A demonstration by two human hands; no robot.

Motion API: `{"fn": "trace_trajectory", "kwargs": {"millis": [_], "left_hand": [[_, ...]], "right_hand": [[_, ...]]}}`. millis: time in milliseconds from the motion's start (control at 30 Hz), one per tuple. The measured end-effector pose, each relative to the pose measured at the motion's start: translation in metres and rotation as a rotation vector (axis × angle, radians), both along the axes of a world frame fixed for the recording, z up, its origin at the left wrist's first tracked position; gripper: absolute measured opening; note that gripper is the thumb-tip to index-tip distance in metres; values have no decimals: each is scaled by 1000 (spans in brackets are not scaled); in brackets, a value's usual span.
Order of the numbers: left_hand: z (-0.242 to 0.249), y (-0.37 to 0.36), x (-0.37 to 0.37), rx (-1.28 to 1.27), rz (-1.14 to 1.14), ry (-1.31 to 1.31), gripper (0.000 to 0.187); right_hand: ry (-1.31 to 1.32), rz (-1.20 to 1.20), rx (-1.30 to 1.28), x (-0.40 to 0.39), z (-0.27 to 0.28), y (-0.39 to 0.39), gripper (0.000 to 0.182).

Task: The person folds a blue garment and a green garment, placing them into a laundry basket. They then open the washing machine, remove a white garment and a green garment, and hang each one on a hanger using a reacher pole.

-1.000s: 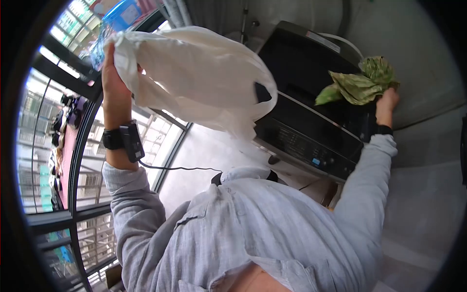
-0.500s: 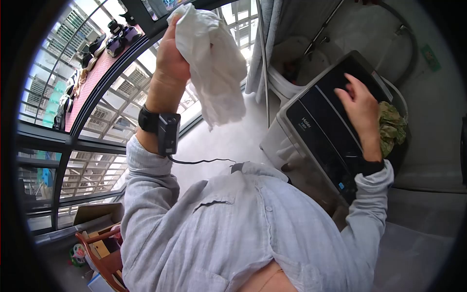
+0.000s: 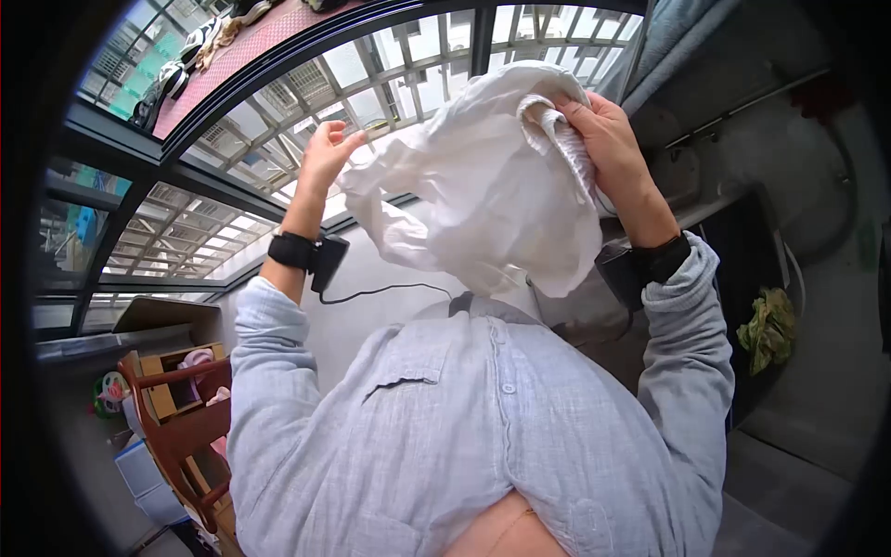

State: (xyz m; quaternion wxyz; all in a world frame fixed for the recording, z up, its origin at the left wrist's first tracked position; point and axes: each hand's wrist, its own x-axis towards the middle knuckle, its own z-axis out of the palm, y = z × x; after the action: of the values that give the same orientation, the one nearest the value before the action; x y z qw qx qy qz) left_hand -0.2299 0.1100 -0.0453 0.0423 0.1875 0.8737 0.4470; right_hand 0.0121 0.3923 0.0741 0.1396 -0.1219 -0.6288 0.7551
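A white cloth point(image 3: 483, 176) with a gathered, ruffled edge hangs spread out in front of my chest. My right hand point(image 3: 608, 144) grips it at the upper right, beside the ruffled edge, with the thumb over the fabric. My left hand point(image 3: 331, 156) is raised just left of the cloth's left edge, its fingers apart and nothing in them. Both wrists wear black bands with small black devices.
A dark-topped washing machine point(image 3: 733, 251) stands at the right, with a crumpled green cloth point(image 3: 768, 330) beside it. Barred windows point(image 3: 371, 74) run along the front and left. A reddish-brown wooden rack point(image 3: 172, 422) stands at lower left. Shoes point(image 3: 172, 79) lie on a pink ledge.
The white cloth has passed from my left hand to my right hand and is spread wider. My right hand has moved from over the washing machine to the cloth. The view has turned rightward.
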Motion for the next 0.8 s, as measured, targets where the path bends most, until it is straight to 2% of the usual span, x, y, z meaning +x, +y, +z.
{"fn": "trace_trajectory", "kwargs": {"millis": [33, 67, 100, 133, 167, 233, 267, 300, 400, 433, 533, 667, 700, 733, 800], "left_hand": [[3, -5, 11, 79, -36, 218, 36], [32, 0, 44, 335, -103, -1, 29], [30, -3, 41, 323, -79, 38, 24], [47, 5, 72, 534, -191, -230, 25], [56, 8, 94, 668, -343, -462, 29], [64, 16, 125, 658, -633, -701, 51], [54, 26, 138, 698, -690, -508, 57], [59, 31, 149, 703, -528, -479, 47], [33, 22, 117, 533, -306, -493, 36], [30, 16, 108, 682, -206, -609, 22], [28, -14, 65, 701, 38, -495, 20], [34, -10, 34, 666, -113, -354, 22], [32, 5, 32, 687, -185, -403, 30], [33, 21, 28, 770, -206, -493, 37], [30, 47, 12, 885, -250, -525, 41]], "right_hand": [[-23, -16, -49, -14, -4, -12, 23], [-18, -19, -81, -26, -8, -23, 22], [-10, -29, -111, -34, -10, -31, 21], [-3, -38, -141, -41, -13, -38, 21], [-11, -34, -110, -53, -18, -51, 24], [-67, -72, -11, -75, -25, -73, 27], [-90, -94, 43, -85, -26, -81, 28], [-53, -104, 39, -92, -26, -87, 32], [-116, -78, 141, -107, -22, -84, 32], [-111, -40, 188, -114, -31, -76, 36], [-161, -36, 752, -132, -32, -51, 40], [-146, 66, 649, -167, -47, -50, 44], [-1, 56, 640, -177, -54, -59, 45], [24, 96, 665, -185, -55, -66, 43], [-5, 180, 816, -196, -52, -70, 40]]}}
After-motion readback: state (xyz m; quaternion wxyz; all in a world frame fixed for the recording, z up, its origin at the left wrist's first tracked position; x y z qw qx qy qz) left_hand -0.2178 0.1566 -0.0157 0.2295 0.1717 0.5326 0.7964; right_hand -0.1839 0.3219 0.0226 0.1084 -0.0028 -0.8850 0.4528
